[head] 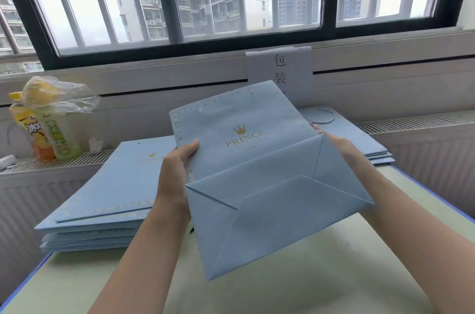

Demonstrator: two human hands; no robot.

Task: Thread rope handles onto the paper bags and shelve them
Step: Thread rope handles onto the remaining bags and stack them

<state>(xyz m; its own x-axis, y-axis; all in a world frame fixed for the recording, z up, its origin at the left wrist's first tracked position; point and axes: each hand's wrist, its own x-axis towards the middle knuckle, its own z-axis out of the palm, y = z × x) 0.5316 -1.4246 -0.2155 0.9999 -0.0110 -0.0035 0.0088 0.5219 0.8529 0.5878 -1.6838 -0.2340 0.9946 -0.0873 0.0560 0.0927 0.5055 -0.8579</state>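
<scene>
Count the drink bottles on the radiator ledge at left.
2. A yellow-labelled bottle stands furthest left; a green-labelled bottle stands right beside it. A crumpled clear plastic bag drapes over their tops, so something more could be hidden under it.

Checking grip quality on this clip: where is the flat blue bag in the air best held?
By its two long side edges, one hand from each side, as the left hand and right hand do on the held bag: it is flat and floppy, bottom flap folded toward the camera.

Light blue paper bag (246,159) with gold crown print, pale green table (334,275), yellow-green bottles (48,131)
</scene>
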